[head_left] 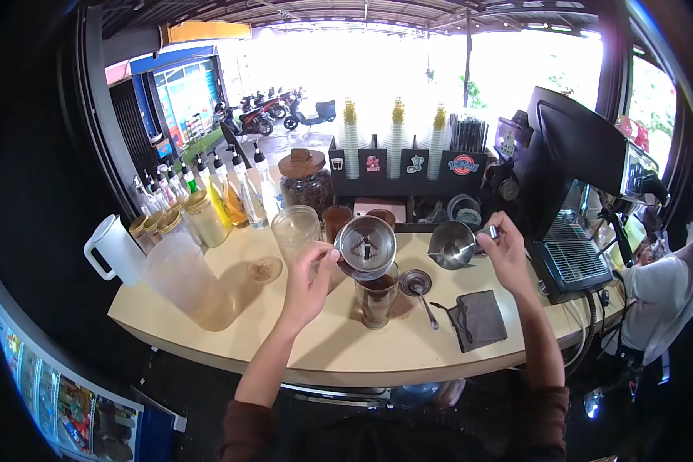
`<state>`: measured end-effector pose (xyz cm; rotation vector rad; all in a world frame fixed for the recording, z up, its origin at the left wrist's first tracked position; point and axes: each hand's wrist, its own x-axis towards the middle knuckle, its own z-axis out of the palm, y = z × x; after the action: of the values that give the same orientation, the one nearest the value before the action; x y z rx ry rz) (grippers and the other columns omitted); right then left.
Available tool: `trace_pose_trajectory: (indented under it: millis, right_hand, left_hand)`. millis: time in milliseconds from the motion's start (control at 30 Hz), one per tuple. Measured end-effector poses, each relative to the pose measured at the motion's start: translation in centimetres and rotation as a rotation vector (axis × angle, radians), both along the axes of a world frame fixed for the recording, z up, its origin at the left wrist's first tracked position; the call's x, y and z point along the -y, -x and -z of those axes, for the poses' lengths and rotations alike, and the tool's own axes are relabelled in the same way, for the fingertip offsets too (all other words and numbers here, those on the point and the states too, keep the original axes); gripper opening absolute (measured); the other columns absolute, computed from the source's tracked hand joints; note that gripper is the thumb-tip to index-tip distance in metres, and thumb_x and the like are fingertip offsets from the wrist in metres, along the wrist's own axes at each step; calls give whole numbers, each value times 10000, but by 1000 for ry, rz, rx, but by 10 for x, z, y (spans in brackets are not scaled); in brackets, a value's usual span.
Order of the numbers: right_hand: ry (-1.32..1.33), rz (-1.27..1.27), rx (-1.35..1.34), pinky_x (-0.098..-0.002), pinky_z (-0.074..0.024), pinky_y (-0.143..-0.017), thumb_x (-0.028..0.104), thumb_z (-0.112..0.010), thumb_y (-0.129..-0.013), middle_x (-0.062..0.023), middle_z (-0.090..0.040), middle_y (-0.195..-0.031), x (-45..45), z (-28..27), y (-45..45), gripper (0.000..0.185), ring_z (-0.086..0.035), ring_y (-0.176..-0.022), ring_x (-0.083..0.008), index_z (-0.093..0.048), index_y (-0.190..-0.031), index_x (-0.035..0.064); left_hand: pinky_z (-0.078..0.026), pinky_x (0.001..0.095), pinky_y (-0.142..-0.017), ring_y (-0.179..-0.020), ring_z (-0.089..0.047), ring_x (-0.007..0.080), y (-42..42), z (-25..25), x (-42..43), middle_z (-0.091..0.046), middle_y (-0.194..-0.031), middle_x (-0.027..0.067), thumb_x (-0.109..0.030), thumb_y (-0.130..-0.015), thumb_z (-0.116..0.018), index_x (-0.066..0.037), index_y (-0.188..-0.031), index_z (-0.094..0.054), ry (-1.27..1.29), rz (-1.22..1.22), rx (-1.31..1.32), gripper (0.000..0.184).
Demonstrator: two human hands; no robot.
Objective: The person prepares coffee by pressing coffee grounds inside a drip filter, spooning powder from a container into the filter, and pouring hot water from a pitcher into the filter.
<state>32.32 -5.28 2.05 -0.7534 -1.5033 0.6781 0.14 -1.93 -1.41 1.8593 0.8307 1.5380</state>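
A white jug (115,250) stands at the left end of the counter (323,350), with a frosted pitcher (189,281) beside it and pump bottles (235,192) in a row behind. A small round mat (264,269) lies to the right of the frosted pitcher, near a tall clear container (296,227). The left hand (312,281) grips a round metal vessel (366,246) at its left side; dark marks show inside it. Below the vessel stands a clear glass (376,300) with something brown in its upper part; whether the two touch, I cannot tell. Just right of the glass are a small metal dish (416,282) and a spoon (428,306). The right hand (504,246) is closed around the handle of a metal pitcher (452,246), above the counter. A dark pouch (480,319) lies nearer the front edge, and a black machine (574,262) stands at the right, with a person (661,308) beyond it
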Motion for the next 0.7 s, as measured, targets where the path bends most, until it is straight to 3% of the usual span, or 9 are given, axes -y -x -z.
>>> trace_pose_trajectory:
  millis: [67, 133, 267, 300, 400, 433, 700]
  right_hand:
    - [-2, 9, 33, -197, -421, -666, 29, -584, -890, 17, -398, -804, 1, -22, 10, 148, -439, -740, -36, -437, -879, 44]
    - [-10, 2, 188, -231, -539, -723, 22, -556, -902, 14, -406, -809, 0, -39, 19, 144, -465, -775, -32, -415, -883, 45]
    - [-55, 5, 228, -213, -448, -643, 29, -595, -870, 3, -434, -802, -7, -58, 42, 169, -422, -726, -38, -427, -857, 35]
    - [-120, 48, 264, -233, -370, -597, 42, -618, -842, -2, -441, -759, -12, -60, 45, 180, -394, -675, -57, -438, -836, 33]
    - [-120, 61, 370, -248, -344, -583, 48, -625, -827, -6, -439, -719, -13, -73, 58, 176, -379, -647, -75, -450, -822, 32]
    - [-218, 92, 429, -245, -347, -578, 44, -620, -825, -15, -430, -686, -14, -78, 63, 167, -383, -636, -85, -454, -815, 26]
    - [-198, 127, 634, -278, -395, -548, 35, -632, -810, -54, -434, -738, -11, -102, 83, 185, -434, -620, -117, -455, -856, 9]
  left_hand:
    - [-438, 279, -810, -833, -565, 139, 2, 2, 0, -611, -844, 81, -135, -946, -523, 49, -918, -605, 4, 14, 23, 202]
    - [-438, 271, -800, -830, -563, 129, 3, 4, 0, -608, -838, 74, -134, -945, -528, 46, -917, -604, 34, 28, 51, 197]
    - [-438, 261, -791, -828, -560, 122, 2, 12, -2, -607, -833, 70, -137, -946, -531, 42, -916, -604, 30, 40, 79, 195]
    - [-439, 262, -785, -824, -560, 119, 2, 14, -4, -608, -830, 68, -136, -945, -533, 39, -912, -605, 45, 43, 75, 192]
    - [-441, 265, -775, -815, -563, 117, 0, 13, -5, -611, -820, 65, -136, -943, -536, 33, -906, -607, 34, 51, 60, 187]
    - [-442, 267, -771, -810, -565, 118, -1, 12, -6, -615, -812, 64, -137, -942, -538, 30, -904, -609, 15, 60, 48, 186]
    - [-459, 267, -762, -805, -589, 124, -7, 13, -13, -637, -809, 74, -128, -936, -546, 32, -908, -616, 15, 57, -5, 177]
